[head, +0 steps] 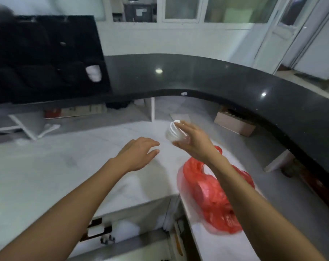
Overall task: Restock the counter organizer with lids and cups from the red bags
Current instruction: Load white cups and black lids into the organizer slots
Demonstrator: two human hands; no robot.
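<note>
Your right hand (192, 139) grasps 1 lid stack (174, 131) above the desk (46, 166), left hand (139, 154) released, organizer (46, 59) well apart: the loose stack may fan and spill in transit.

White lids (174, 131) in the right hand (194, 140); translucent red bag (214, 196) beneath its forearm; black organizer (46, 57) far left of the left hand (139, 153).
</note>
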